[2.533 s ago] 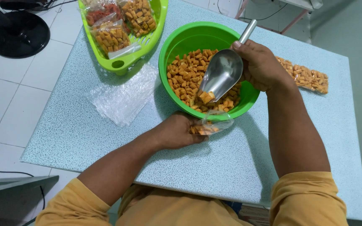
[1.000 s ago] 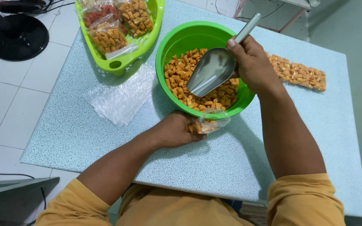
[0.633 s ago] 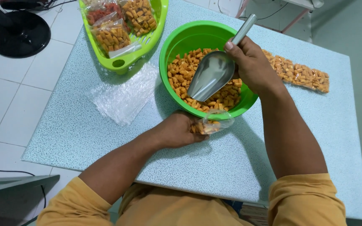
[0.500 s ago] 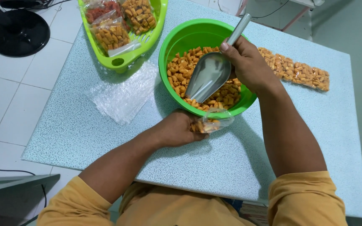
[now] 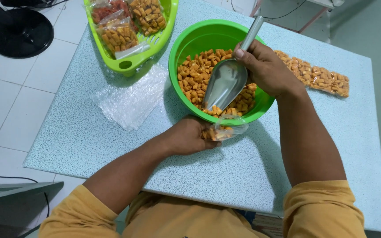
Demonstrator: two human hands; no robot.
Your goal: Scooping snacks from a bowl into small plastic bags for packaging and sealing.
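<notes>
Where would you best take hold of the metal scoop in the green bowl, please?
Probably by the round handle of the metal scoop, coming from the far right: it juts up past the green bowl rim, where the right hand grips it.

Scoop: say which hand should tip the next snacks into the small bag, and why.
Right. The right hand already grips the scoop, its tip in the snacks just above the bag. The left hand is busy holding that bag by the bowl.

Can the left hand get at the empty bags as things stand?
Probably not: the left hand is shut on a part-filled bag. The empty bags lie unobstructed beside it.
</notes>
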